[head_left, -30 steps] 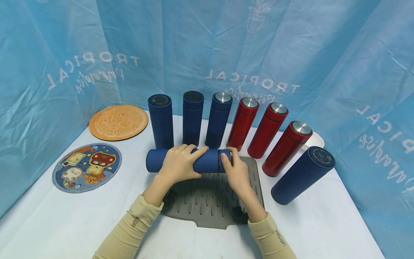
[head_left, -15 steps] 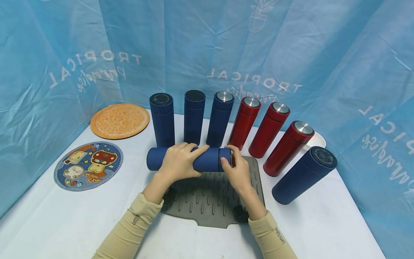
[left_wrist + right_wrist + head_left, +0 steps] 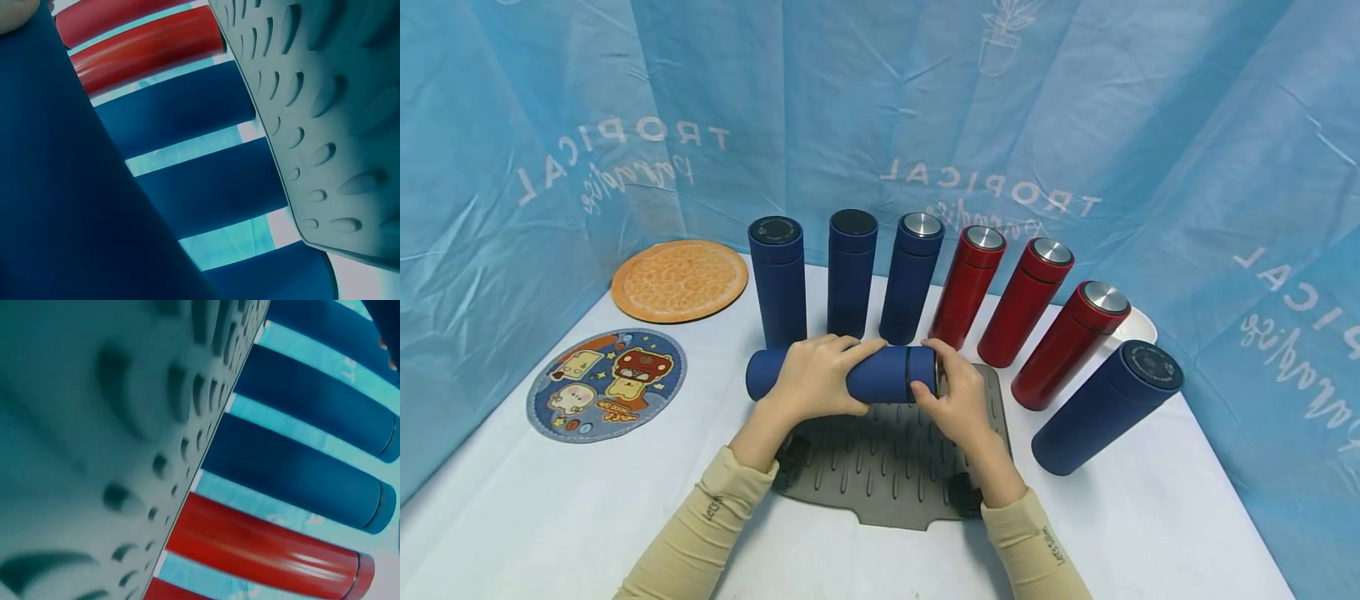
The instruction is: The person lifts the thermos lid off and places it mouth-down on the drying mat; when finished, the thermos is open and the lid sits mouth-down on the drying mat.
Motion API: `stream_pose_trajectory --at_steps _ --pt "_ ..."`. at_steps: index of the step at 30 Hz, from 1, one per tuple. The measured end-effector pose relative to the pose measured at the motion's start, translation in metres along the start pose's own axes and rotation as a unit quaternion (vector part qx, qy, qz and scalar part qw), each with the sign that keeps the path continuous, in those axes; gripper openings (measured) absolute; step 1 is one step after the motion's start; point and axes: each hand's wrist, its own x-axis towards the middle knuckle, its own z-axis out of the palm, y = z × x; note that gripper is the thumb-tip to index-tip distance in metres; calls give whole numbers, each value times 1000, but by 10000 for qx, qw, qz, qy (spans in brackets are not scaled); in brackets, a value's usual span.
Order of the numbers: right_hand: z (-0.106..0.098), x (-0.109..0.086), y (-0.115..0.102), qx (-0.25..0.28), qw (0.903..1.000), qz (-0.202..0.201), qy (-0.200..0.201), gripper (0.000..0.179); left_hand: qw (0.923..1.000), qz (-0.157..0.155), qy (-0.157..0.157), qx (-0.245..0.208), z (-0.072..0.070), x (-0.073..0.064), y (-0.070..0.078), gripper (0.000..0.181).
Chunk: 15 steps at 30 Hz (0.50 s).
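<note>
A blue thermos bottle (image 3: 880, 375) lies level above the grey ridged mat (image 3: 887, 479), its lid end to the right. Around its body my left hand (image 3: 820, 379) is wrapped, thumb toward me. My right hand (image 3: 958, 396) pinches the lid end between thumb and fingers. In the left wrist view the held thermos (image 3: 75, 169) fills the left side, and a fingertip shows at the top corner. Behind it stand blue bottles (image 3: 850, 283) and red bottles (image 3: 1026, 304), all upright. The undersides of both hands are hidden in the head view.
Another blue bottle (image 3: 1093, 417) stands at the right, by a white dish (image 3: 1138, 325) partly hidden behind a red bottle. On the left lie an orange-slice round mat (image 3: 681, 281) and a cartoon-printed mat (image 3: 606, 385). A blue curtain (image 3: 820, 108) hangs around the white table (image 3: 700, 517).
The right hand has turned slightly at the lid, its thumb now lower and its wrist shifted right. The held bottle has dipped a little; the left hand keeps its grip.
</note>
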Motion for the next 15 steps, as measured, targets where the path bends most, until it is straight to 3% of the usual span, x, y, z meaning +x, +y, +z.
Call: stream_pose_trajectory --at_steps 7,10,12,15 --pt "-3 2 7 -173 9961 -854 144 67 9997 75 82 -196 -1 1 1 80" --pt "-4 2 8 -194 9944 -1025 149 66 9998 97 76 -183 -1 1 1 80" --pt "-5 2 7 -176 9955 -930 1 66 9998 76 11 -160 -2 1 1 80" --pt "-7 2 4 -76 9981 -391 -461 70 10000 30 -81 -30 -3 0 0 81"
